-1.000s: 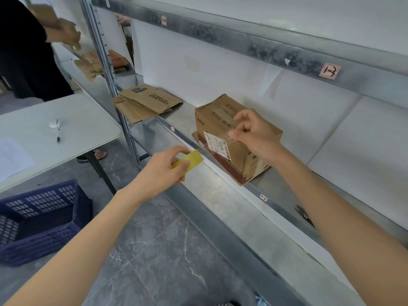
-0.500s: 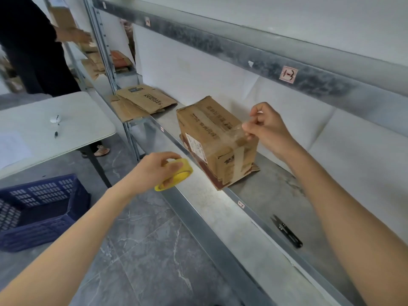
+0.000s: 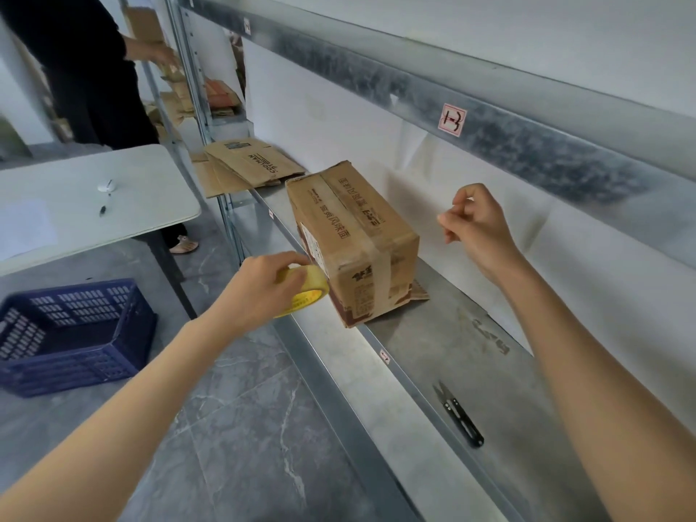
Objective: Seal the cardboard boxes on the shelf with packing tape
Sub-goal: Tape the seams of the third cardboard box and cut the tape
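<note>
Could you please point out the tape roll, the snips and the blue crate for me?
tape roll (image 3: 306, 295): head view, on its yellow outer band below the fingers.
snips (image 3: 462, 420): head view, on the black handle.
blue crate (image 3: 71, 373): head view, on its near wall.

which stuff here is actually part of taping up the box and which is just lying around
Part of the job:
- cardboard box on the shelf
- roll of tape, held in the left hand
- right hand, free beside the box
- snips, likely for cutting tape

Just lying about:
- flattened cartons
- blue crate
- white table
</note>
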`<state>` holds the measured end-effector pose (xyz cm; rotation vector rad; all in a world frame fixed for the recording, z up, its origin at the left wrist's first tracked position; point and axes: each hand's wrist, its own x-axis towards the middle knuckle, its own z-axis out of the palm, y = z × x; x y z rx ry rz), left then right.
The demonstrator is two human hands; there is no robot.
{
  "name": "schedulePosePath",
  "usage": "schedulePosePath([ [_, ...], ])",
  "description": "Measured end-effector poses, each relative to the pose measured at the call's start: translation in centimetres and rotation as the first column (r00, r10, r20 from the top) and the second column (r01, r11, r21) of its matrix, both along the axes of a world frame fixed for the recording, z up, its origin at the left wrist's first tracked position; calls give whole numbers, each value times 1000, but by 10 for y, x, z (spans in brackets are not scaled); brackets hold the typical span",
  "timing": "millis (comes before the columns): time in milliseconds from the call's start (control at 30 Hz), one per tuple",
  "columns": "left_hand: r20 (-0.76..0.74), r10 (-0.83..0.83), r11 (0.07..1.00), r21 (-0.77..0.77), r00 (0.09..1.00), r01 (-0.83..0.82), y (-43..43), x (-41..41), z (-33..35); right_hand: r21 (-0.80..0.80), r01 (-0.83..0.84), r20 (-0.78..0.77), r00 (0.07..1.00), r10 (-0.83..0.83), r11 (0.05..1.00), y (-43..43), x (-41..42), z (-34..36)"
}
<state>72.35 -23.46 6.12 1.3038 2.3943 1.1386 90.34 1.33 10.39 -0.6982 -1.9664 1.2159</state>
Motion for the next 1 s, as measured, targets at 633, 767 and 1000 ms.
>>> schedulePosePath([
  [633, -182, 108, 980, -147, 977, -135, 27, -8, -26, -51, -1, 31, 1000, 2, 999, 46, -14, -37],
  [767, -93, 116, 984, -123, 989, -127, 41, -8, -36, -160, 61, 54, 997, -53, 985, 56, -20, -57],
  [1000, 13, 106, 994, -16, 994, -106, 67, -3, -46, -487, 129, 52, 992, -119, 864, 54, -44, -104],
])
